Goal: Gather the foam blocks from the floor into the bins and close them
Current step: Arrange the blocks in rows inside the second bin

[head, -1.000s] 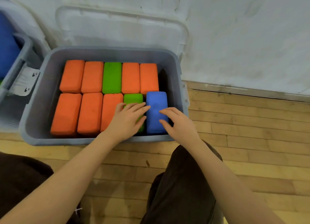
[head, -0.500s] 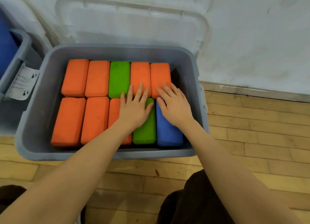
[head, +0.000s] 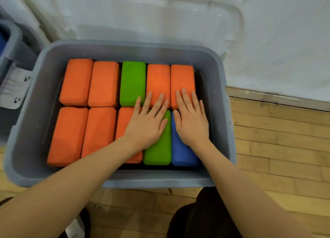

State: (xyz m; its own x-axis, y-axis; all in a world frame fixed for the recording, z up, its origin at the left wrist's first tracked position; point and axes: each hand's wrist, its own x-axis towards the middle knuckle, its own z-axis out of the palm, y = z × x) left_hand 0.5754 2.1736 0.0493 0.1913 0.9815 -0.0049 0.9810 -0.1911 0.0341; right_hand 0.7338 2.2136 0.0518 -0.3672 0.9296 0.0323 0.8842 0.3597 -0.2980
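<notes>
A grey bin [head: 219, 88] on the wooden floor holds two rows of foam blocks, mostly orange [head: 76, 80]. One green block [head: 132, 82] lies in the back row. In the front row a green block [head: 159, 150] and a blue block [head: 182, 154] lie side by side at the right. My left hand [head: 148, 123] lies flat with straight fingers across the front green block and the orange one beside it. My right hand [head: 191, 120] presses flat on the blue block, fingertips reaching the back orange block [head: 182, 77].
The bin's translucent lid [head: 151, 18] stands open against the white wall behind it. A second grey bin [head: 10, 46] with a white latch [head: 14, 88] sits at the left. Bare wooden floor [head: 278, 148] lies to the right. My dark-trousered knee [head: 201, 220] is below the bin.
Both hands slid forward from the near ends of the blue and green blocks and now lie flat on top. The blue block has sunk level with the others. The camera moved closer.
</notes>
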